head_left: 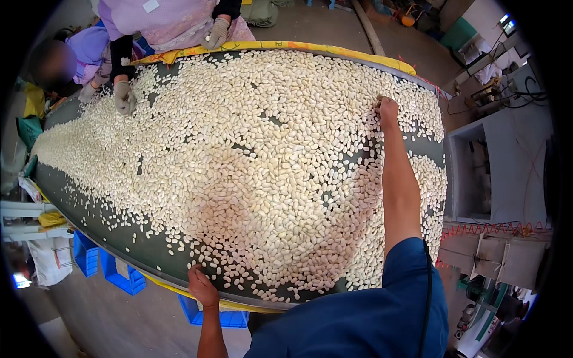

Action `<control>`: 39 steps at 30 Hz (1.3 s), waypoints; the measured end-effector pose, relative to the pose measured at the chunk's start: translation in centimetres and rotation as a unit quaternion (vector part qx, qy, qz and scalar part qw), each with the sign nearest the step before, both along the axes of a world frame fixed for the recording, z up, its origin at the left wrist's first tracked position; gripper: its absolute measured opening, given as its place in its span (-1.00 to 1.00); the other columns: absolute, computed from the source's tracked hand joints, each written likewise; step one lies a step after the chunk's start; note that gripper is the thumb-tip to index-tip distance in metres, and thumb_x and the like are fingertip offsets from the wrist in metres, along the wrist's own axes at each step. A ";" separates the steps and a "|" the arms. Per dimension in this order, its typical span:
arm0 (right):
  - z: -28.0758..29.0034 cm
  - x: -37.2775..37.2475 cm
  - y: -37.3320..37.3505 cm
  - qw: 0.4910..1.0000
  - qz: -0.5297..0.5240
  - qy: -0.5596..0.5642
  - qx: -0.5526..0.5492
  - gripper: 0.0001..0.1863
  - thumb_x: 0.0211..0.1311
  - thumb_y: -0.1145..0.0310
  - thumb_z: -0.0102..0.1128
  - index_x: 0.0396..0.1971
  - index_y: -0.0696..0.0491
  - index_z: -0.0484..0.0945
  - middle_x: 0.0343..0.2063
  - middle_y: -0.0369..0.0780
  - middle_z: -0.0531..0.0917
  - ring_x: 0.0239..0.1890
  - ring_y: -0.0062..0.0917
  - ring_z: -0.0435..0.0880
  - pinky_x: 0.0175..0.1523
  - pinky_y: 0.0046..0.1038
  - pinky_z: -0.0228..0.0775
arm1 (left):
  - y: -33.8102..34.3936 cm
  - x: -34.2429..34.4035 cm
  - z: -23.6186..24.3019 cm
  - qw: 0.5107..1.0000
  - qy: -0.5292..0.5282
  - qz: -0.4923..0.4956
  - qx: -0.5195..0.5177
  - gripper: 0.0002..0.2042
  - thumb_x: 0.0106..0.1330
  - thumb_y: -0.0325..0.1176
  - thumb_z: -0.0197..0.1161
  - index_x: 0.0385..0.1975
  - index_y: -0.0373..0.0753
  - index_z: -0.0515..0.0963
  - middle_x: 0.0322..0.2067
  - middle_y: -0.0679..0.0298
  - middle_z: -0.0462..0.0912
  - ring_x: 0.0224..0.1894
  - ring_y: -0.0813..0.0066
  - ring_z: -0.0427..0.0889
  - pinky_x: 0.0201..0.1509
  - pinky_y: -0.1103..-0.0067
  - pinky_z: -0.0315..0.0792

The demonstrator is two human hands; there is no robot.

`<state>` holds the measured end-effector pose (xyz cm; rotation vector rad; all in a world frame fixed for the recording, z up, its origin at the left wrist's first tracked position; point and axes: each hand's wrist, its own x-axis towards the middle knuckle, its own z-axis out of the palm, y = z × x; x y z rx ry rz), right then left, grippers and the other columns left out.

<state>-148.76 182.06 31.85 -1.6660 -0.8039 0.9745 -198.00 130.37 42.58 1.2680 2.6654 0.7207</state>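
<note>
White beans lie thickly spread over a dark green belt that fills most of the view. Out to the far right reaches my right arm; my right hand is low over the beans with its fingers closed, and what they hold, if anything, is hidden. At the near edge of the belt my left hand hovers beside scattered beans, its fingers curled in. I cannot make out whether a bean is in it.
Two people stand across the belt at the far left, with gloved hands over the beans. Yellow cloth lines the far rim. Blue crates sit below the near edge. A grey cabinet stands on the right.
</note>
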 end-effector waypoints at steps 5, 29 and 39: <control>-0.9 -10.0 3.4 0.989 0.114 -0.079 0.048 -0.66 0.22 0.34 -0.09 -0.12 0.21 0.54 -0.44 -0.08 0.58 -0.38 -0.33 0.53 -0.31 -0.39 0.32 | -0.1 -1.9 -0.3 1.000 0.026 -0.009 0.004 -0.80 0.38 -0.40 -0.06 -0.21 -0.28 0.53 -0.35 0.09 0.63 -0.37 0.10 0.61 -0.30 0.36 0.45; 6.3 -16.1 -18.4 0.915 0.192 0.340 -0.106 -0.37 0.33 0.49 -0.23 0.40 -0.04 -0.06 -0.65 -0.42 0.33 -0.70 -0.76 0.15 -0.65 -0.74 -0.04 | 0.7 -9.6 -0.8 0.997 0.044 -0.029 -0.064 -0.79 0.39 -0.33 -0.06 -0.21 -0.16 0.55 -0.40 0.08 0.65 -0.39 0.05 0.62 -0.34 0.28 0.44; 5.6 -10.2 -31.2 0.992 -0.101 -0.005 -0.071 -0.54 0.25 0.47 -0.20 0.15 0.16 0.41 -0.66 -0.33 0.44 -0.77 -0.70 0.27 -0.69 -0.65 0.09 | 0.7 -12.2 -0.3 0.993 0.039 -0.018 -0.106 -0.75 0.41 -0.24 -0.08 -0.17 -0.14 0.55 -0.33 0.13 0.67 -0.35 0.07 0.64 -0.30 0.27 0.46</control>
